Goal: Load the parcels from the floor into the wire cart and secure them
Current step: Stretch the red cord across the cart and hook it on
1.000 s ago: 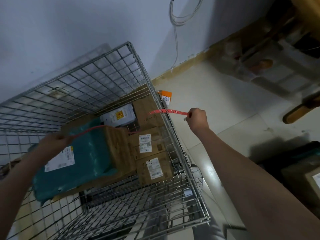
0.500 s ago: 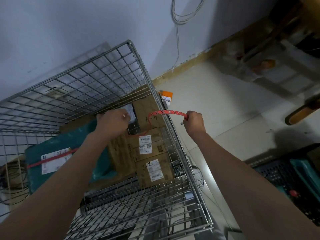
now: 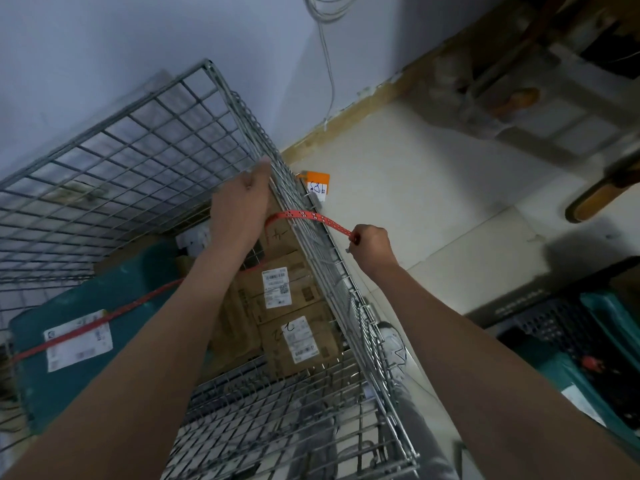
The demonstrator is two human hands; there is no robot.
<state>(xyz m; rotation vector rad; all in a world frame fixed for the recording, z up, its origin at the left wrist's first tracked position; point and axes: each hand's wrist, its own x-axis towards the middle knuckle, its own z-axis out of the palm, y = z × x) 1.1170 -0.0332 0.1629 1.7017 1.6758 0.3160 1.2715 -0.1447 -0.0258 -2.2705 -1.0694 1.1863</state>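
Right hand [image 3: 369, 242]: clenched on red strap [image 3: 311, 216] end (risk: slips free). Left hand [image 3: 242, 206]: at wire cart [image 3: 311, 244] rim beside it, grip unclear.

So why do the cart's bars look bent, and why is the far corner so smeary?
Head view: the wide-angle lens bows the wire cart; dim, bluish light; furniture at top right is blurred, as is the left hand; the red strap and right hand look sharper.
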